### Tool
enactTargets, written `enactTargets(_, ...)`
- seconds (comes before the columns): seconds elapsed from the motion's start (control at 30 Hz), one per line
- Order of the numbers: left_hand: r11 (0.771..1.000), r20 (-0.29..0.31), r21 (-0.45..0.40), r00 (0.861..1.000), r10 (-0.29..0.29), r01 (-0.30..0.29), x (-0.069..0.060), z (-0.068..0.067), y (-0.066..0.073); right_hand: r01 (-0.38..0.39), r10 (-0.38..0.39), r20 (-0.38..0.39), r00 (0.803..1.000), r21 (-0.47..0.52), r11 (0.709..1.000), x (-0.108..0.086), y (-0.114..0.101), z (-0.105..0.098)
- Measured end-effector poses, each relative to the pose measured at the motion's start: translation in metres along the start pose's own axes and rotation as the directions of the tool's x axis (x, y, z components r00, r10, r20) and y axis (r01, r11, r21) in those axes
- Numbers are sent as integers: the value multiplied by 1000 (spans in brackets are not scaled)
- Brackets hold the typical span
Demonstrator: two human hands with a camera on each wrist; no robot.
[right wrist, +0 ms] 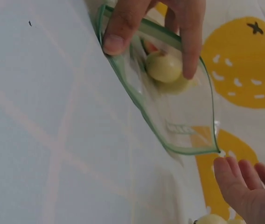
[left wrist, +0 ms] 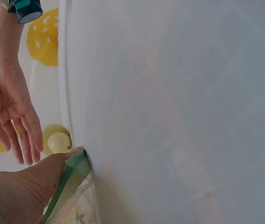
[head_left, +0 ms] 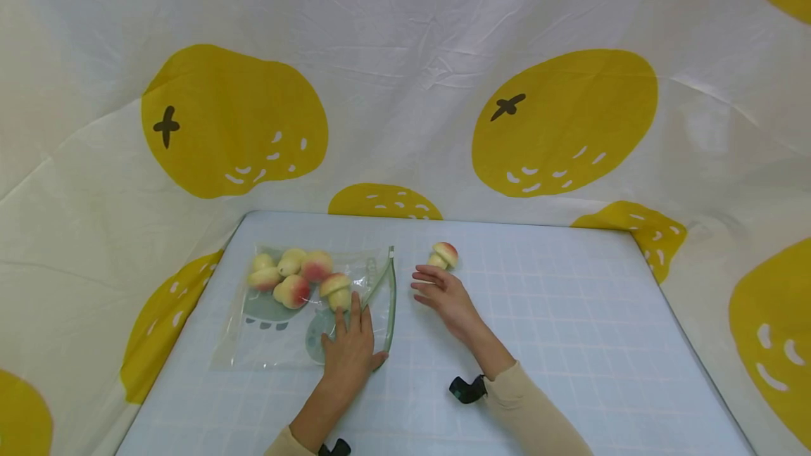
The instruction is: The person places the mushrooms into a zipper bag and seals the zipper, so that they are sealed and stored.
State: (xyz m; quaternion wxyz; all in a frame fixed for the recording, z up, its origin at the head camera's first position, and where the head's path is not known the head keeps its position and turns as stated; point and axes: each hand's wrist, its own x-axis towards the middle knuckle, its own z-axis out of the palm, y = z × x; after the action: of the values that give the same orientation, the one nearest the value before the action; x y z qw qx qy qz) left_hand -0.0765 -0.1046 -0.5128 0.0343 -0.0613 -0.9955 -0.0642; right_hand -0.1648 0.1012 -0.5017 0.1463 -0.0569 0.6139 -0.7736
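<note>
A clear zip bag (head_left: 253, 343) with a green edge lies at the left of the table, several mushroom-shaped pieces (head_left: 296, 292) inside it. The left hand (head_left: 350, 354) rests on the bag by its mouth, fingers spread, thumb at the green edge. In the right wrist view the bag's mouth (right wrist: 188, 150) stands apart, with the left thumb (right wrist: 115, 42) on one side. The right hand (head_left: 451, 305) is over the table, fingers extended, holding nothing. Just beyond its fingers, one red-and-cream mushroom piece (head_left: 445, 255) lies outside the bag.
A pale blue checked table (head_left: 570, 343) spans the lower view. Behind it hangs a white cloth (head_left: 405, 111) with large yellow fruit prints. Each wrist wears a small black camera, the right one (head_left: 467, 390) near the table's middle.
</note>
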Motion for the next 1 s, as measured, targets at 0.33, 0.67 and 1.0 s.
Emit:
enactTargets(0.33, 1000, -5, -30, 1000, -6, 5, -1, 0, 0, 66, -66, -9, 998, -70, 995, -3, -13, -21)
enactTargets(0.67, 999, -26, -32, 1000, 7, -7, -1, 1, -1, 139, -158, -78, 984, -208, 968, 7, -34, -40)
enactTargets(1.0, 999, 14, -38, 1000, -4, 5, 0, 1, -1, 152, -240, -184, 953, -396, 906, 35, -35, -58)
